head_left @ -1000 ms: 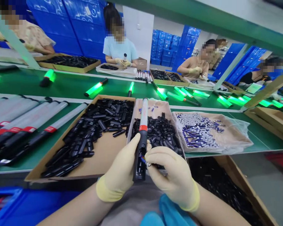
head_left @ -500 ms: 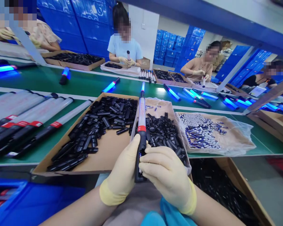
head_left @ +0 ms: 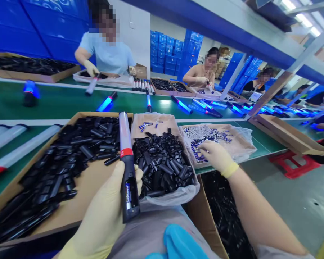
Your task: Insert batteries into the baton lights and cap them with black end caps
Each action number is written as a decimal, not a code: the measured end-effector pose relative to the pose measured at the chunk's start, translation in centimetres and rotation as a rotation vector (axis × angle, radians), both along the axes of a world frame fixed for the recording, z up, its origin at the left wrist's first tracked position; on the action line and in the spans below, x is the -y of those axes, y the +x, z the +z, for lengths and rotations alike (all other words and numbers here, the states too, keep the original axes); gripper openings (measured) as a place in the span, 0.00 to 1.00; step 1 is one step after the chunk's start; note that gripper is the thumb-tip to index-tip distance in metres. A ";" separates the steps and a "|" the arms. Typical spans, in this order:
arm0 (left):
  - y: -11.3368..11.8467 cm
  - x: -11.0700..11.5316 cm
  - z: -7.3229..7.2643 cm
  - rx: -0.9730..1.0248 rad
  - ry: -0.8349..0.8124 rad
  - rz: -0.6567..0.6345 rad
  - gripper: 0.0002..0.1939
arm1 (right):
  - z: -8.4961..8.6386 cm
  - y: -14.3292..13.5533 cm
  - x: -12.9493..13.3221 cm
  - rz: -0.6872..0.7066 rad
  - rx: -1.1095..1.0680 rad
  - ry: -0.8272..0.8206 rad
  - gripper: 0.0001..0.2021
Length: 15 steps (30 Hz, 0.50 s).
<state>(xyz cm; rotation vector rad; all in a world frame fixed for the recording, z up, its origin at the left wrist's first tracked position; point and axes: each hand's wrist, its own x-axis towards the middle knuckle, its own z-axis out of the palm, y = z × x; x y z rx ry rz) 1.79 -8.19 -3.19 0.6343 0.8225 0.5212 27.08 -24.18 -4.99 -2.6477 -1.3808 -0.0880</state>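
My left hand, in a cream glove, is wrapped round the black handle of a light baton. The baton has a clear tube and a red band, and its open handle slot shows a battery. My right hand, gloved too, reaches over the tray of small batteries, fingertips down among the blue ones; whether it grips one is hidden. Between the hands lies a lined tray of black plastic parts. A larger cardboard tray of black parts is at the left.
Lit blue batons lie on the green conveyor. Clear-tubed batons are at the left. Several people sit across. A carton of black parts stands below right, and a slanting metal post rises at the right.
My right hand has left the baton's handle and moved right to the batteries. My left hand has moved left with the baton. The view has shifted right.
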 end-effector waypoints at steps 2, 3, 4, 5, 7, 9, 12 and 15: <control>0.2 0.0 -0.1 -0.003 -0.019 -0.033 0.09 | -0.6 3.7 1.3 -0.049 0.001 -0.151 0.12; 0.4 0.0 -0.2 -0.007 -0.019 -0.040 0.08 | -1.0 4.9 1.6 -0.021 -0.005 -0.188 0.11; 0.5 0.0 -0.4 -0.015 -0.012 -0.039 0.08 | -1.4 5.6 1.6 0.016 -0.009 -0.227 0.10; 0.6 0.1 -0.5 -0.021 -0.008 -0.044 0.08 | -1.7 6.0 1.5 0.058 -0.013 -0.265 0.09; 0.8 0.2 -0.6 -0.020 -0.010 -0.067 0.10 | -2.1 5.9 0.9 0.131 -0.012 -0.324 0.10; 0.9 0.4 -0.5 -0.006 -0.020 -0.089 0.13 | -2.0 5.5 0.3 0.174 0.007 -0.360 0.10; 0.9 0.7 -0.1 -0.022 -0.054 -0.085 0.12 | -1.5 5.1 0.1 0.214 0.044 -0.379 0.12; 1.0 1.0 0.1 -0.030 -0.071 -0.116 0.09 | -1.5 5.2 0.1 0.262 0.047 -0.421 0.11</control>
